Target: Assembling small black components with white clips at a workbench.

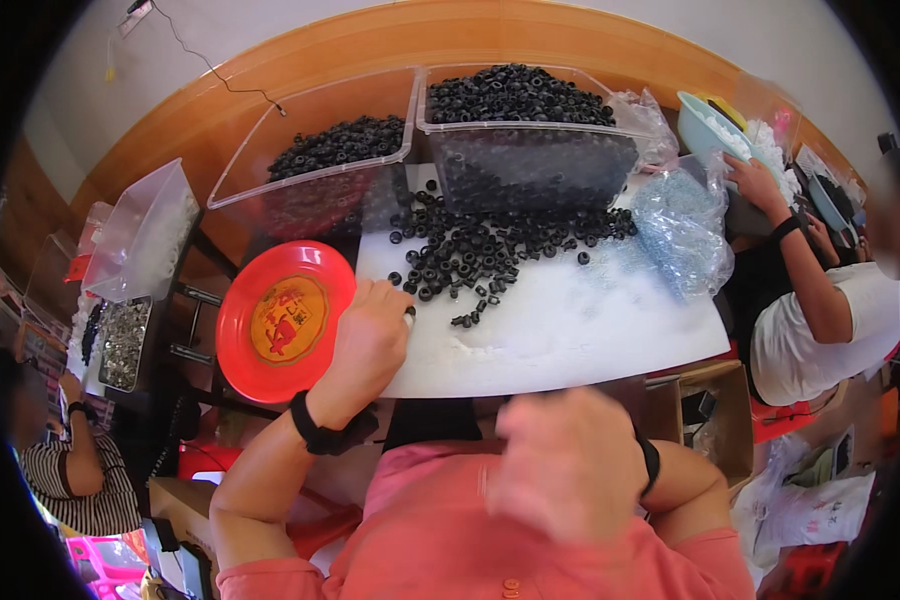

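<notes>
Left hand [368, 335] flanks red plate [235, 335]; bins [540, 170] hold black rings [520, 95].

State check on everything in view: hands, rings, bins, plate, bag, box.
Left hand: fingers curled, grip unclear
Right hand: raised, blurred, grip unclear
Loose black rings: scattered on white tabletop
Left bin: open, part-filled
Right bin: open, heaped
Red plate: face up
Clear plastic bag: filled, closure unclear
Cardboard box: open
</notes>
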### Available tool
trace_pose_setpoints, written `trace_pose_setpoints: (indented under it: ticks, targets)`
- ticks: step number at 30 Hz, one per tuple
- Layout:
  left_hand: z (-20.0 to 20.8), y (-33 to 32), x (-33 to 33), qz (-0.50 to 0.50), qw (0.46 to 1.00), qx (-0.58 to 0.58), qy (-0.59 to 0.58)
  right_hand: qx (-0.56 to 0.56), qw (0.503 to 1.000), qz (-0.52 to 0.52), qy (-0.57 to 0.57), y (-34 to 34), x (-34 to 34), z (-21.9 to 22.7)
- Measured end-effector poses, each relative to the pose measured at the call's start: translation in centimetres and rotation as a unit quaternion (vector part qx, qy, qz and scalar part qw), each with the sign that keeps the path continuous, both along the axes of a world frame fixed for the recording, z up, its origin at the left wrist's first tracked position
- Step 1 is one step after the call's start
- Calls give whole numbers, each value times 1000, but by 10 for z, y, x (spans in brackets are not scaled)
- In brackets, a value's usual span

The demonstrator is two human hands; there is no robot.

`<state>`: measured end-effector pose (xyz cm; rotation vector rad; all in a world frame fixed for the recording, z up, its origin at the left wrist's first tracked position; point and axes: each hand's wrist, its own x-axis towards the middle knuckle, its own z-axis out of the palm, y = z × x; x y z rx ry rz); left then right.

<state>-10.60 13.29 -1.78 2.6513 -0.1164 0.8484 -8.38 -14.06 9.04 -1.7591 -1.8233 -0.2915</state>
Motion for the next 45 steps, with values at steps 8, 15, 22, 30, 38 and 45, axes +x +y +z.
trace_pose_setpoints:
  ticks: [8,15,22,30,38,45]
  targets:
    - [15,-50,-15,-117,716,-665,179,178,909,-131,353,32,53,-97]
    - [16,-69,-9,-154,667,-708,174,189,918,-100,333,37,60,-93]
    - [18,-74,-8,-125,657,-720,188,156,909,-89,375,30,62,-97]
    - [20,-76,-9,-140,638,-729,205,165,918,-93,349,22,66,-97]
    - [22,-78,-10,-147,626,-738,203,128,940,-92,301,12,68,-94]
    - [22,-87,-9,-130,594,-769,198,151,959,-121,207,16,66,-96]
